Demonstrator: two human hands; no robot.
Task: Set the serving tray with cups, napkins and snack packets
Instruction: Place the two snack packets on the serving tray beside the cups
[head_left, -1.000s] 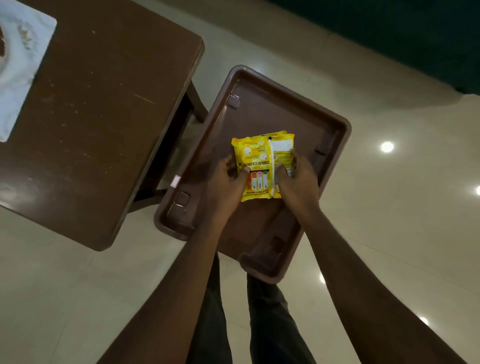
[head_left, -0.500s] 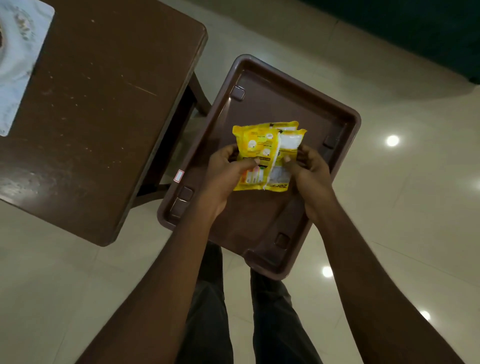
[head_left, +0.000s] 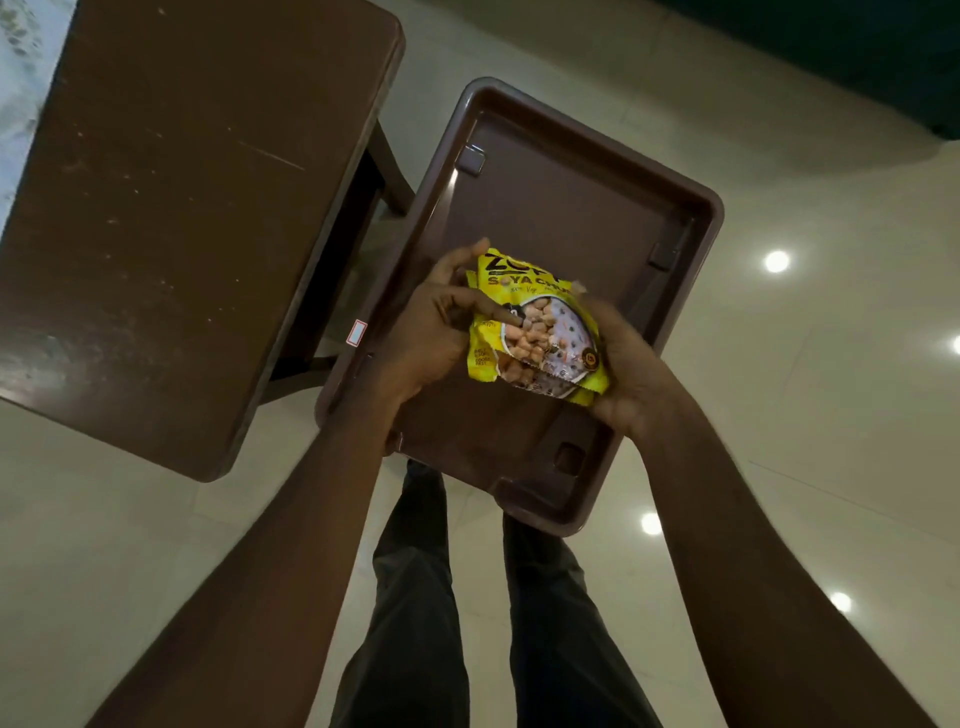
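A brown plastic serving tray (head_left: 582, 197) rests across my knees, its floor bare. Above its middle I hold yellow snack packets (head_left: 540, 327), stacked, with the printed front showing soya chunks facing up. My left hand (head_left: 431, 332) grips the packets' left edge, thumb laid across the front. My right hand (head_left: 628, 369) holds the right and lower edge from beneath. I can make out at least two packets; the exact number in the stack is hidden. No cups or napkins are in view.
A dark brown table (head_left: 182, 208) stands to the left of the tray, its edge close to the tray's left rim. A white cloth (head_left: 21, 78) lies at the table's far left corner. Glossy cream floor lies all around, with my dark trousers (head_left: 467, 623) below.
The packets have been lifted and turned over, from their back side to the printed front. Both hands rose a little with them and kept their hold.
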